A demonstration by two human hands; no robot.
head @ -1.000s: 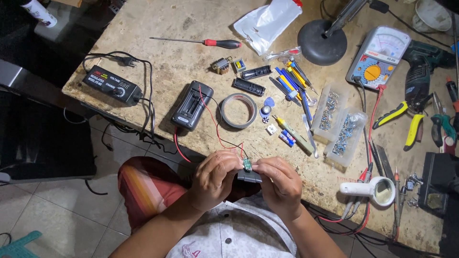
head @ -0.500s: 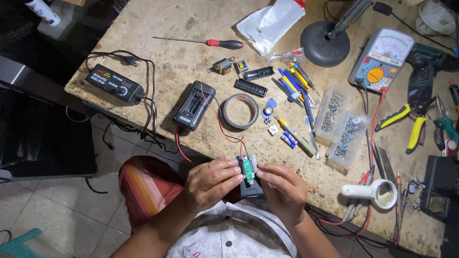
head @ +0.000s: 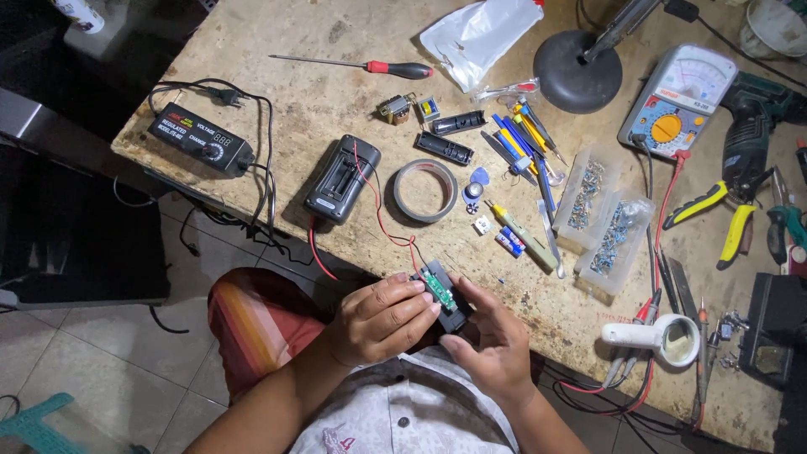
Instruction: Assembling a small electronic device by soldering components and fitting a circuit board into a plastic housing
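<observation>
My left hand (head: 382,319) and my right hand (head: 489,340) hold a small black case with a green circuit board (head: 440,294) between them, just off the table's near edge. Thin red wires (head: 380,220) run from the board up to a black battery holder (head: 341,178) lying on the table. My left thumb and fingers press the board's left side; my right thumb rests under its right side.
On the worn table (head: 294,101) lie a tape roll (head: 425,191), a red-handled screwdriver (head: 370,65), a black power adapter (head: 200,145), several pens (head: 521,139), parts boxes (head: 605,223), an analog multimeter (head: 679,99), yellow pliers (head: 723,214), a white magnifier (head: 660,336) and a lamp base (head: 575,72).
The case with the green board has turned so the board faces up, and my hands have shifted slightly right and lower along the table edge.
</observation>
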